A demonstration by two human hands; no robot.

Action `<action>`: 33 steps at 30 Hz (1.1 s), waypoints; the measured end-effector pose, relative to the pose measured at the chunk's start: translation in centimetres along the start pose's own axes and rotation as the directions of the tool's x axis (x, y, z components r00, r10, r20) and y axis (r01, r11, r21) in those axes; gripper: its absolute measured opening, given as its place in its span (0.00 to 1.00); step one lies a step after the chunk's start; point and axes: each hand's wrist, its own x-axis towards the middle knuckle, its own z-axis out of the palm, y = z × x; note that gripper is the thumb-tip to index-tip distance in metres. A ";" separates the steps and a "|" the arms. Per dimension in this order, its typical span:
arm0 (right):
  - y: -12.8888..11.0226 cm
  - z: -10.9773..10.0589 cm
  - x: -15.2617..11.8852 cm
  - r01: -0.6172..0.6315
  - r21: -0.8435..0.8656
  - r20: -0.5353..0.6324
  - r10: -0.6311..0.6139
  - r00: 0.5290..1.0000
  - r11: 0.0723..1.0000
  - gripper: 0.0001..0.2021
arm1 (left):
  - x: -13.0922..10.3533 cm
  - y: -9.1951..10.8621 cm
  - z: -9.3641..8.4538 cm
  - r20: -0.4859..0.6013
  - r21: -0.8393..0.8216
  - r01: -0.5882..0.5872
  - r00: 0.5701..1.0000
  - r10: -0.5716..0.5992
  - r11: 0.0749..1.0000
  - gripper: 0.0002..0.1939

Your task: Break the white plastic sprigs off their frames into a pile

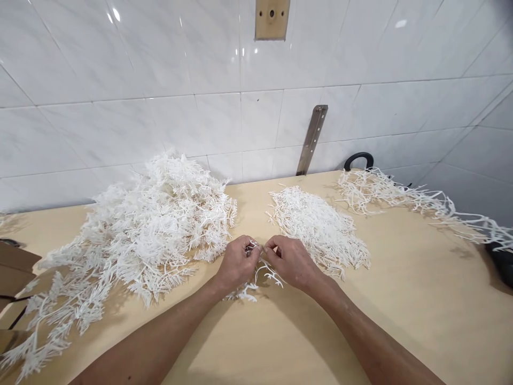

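Note:
Both hands meet over the front middle of the table, fingertips nearly touching. My left hand (239, 262) is closed around a white branched plastic sprig (269, 271), whose thin forked arms hang below the fingers. My right hand (292, 259) pinches at the same spot with thumb and forefinger; what lies between those fingertips is too small to make out. To the left rises a large heap of white feathery plastic sprigs (160, 235). Just beyond my right hand lies a lower pile of thin white plastic pieces (316, 224).
Bare white branching stems (401, 195) stretch along the table's right back edge, near a black scissor-like handle (358, 158). A metal strip with holes (311, 140) leans on the tiled wall. A cardboard box (18, 267) stands at far left, and a black object (500, 264) at far right.

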 end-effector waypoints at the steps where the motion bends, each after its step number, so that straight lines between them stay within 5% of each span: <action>1: -0.1 0.3 0.0 0.011 -0.033 -0.005 -0.011 1.000 0.999 0.09 | -0.1 -0.1 0.1 -0.010 0.060 -0.044 0.999 0.045 0.997 0.11; 6: -0.7 1.1 0.3 -0.095 -0.085 -0.044 0.091 0.995 0.992 0.07 | -0.2 -0.3 0.3 0.009 0.154 -0.179 0.984 0.179 0.972 0.08; 12: 1.5 -0.5 1.1 -0.329 -0.056 -0.181 0.314 0.932 0.943 0.06 | -0.1 0.5 -0.7 -0.053 -0.014 -0.179 0.983 0.178 0.984 0.09; 18: 2.4 -1.7 1.0 -0.168 -0.004 -0.345 0.157 0.926 0.986 0.07 | 0.4 0.2 -0.8 0.037 -0.349 0.087 0.996 -0.079 0.933 0.16; 24: 0.5 -1.1 0.2 0.045 0.192 -0.135 -0.019 0.991 0.980 0.13 | 0.6 0.0 -0.5 0.180 -0.524 0.257 0.965 -0.190 0.812 0.19; 33: 0.3 -0.5 0.0 0.084 0.150 -0.119 -0.067 0.991 0.985 0.08 | 0.5 0.3 -0.6 0.234 -0.538 0.334 0.941 -0.244 0.774 0.19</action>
